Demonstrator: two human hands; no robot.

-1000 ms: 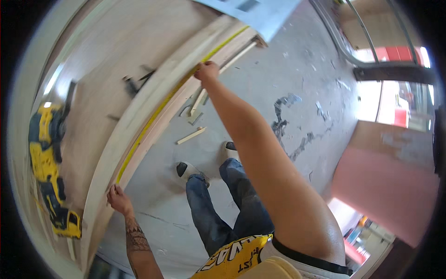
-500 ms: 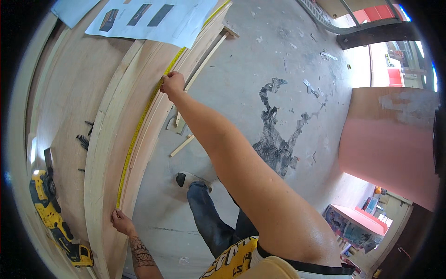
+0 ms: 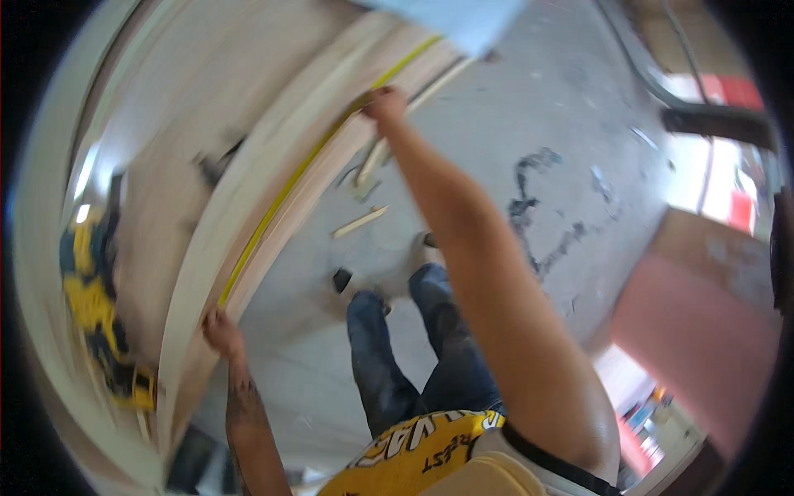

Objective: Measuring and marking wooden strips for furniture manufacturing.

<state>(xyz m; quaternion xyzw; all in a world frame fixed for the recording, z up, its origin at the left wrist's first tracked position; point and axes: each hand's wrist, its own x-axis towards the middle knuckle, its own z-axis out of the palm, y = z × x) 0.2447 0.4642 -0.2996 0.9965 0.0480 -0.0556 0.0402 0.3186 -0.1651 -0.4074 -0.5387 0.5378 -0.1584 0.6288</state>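
Observation:
A yellow measuring tape (image 3: 291,183) lies stretched along a long pale wooden board (image 3: 273,112). At its near end, my left hand (image 3: 222,331) has its fingers closed on the tape by the board's edge. Farther along, my right hand (image 3: 386,105) pinches the tape with bent fingers, my arm reaching across over the floor. Beyond that hand the yellow strip runs on toward a sheet of paper (image 3: 451,23). Motion smears the picture, so the tape's markings cannot be read.
A yellow-and-black power tool (image 3: 95,310) rests on the wooden surface at left, with dark small pieces (image 3: 217,161) nearby. Wood offcuts (image 3: 361,221) and a dark cracked patch (image 3: 523,207) mark the grey floor. A pink panel (image 3: 686,310) stands at right.
The whole view has shifted and blurred, with the board and both hands now farther right and higher in the picture. Both hands still hold the tape. My second shoe has come into view.

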